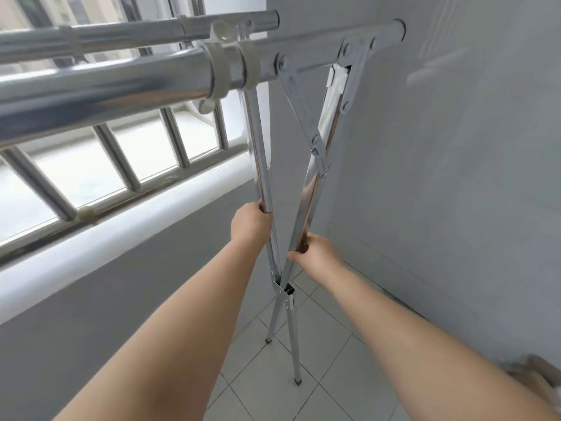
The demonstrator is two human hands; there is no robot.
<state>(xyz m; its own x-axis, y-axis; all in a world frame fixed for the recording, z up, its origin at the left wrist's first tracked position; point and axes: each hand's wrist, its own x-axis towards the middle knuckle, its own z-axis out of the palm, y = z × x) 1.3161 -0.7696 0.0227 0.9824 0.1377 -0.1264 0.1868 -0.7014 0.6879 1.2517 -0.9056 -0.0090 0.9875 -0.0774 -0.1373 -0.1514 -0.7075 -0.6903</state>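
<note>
the left hand [250, 221] and right hand [315, 252] are bare, and the left forearm [182, 329] and right forearm [409, 329] are likewise bare, long and slender, right to the view's lower edge.

The floor [343, 354] was laid with pale square tiles, divided by thin dark seams. A metal drying rack [283, 291] was stood on it on two thin legs that were crossed at a joint above the tiles. The farther leg [274, 319] was planted near the low grey wall [121, 314] under the window. The nearer leg [294, 347] was set down more toward the middle of the tiles. Each leg was ended in a dark cap [298, 382], by which the tiles were touched, and the two feet were spread apart. At the right edge a blurred tan thing [543, 381] was seen low by the floor; what it was could not be told.
</note>
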